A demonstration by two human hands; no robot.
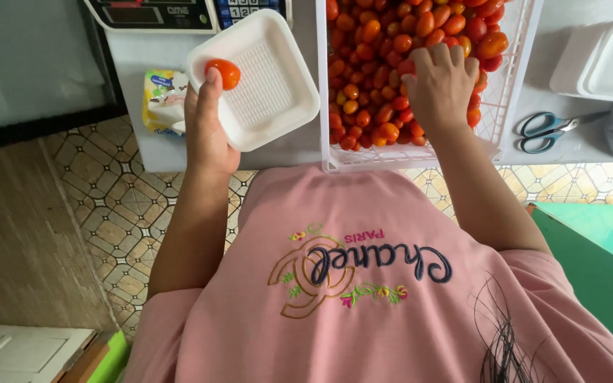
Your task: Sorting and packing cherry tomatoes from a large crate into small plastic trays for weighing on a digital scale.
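The left hand (207, 131) grips a white foam tray (257, 78) at upper centre-left of the frame, thumb over its near rim and the other fingers underneath. The tray is square with rounded corners, smooth walls and a ribbed floor. One glossy orange-red tomato (223, 73) sits at the tray's left corner, touching the thumb tip.

The right hand (440, 89) lies palm down in a white plastic lattice crate (512, 85) at upper centre-right, its fingers curled into the heap of small tomatoes (370, 64); whether they are closed on any cannot be told, since the hand covers them. The heap is round, shiny, red to orange, and fills the crate.

The crate rests on a pale grey surface (136, 60). At upper left stand a scale (157, 13) and a crumpled yellow-and-white packet (161, 99) just beside the tray. At the right edge lie blue-handled scissors (544, 131) and a stack of more foam trays (604, 60). A patterned tile floor (108, 206) shows below, and the pink shirt (363, 284) fills the lower frame.
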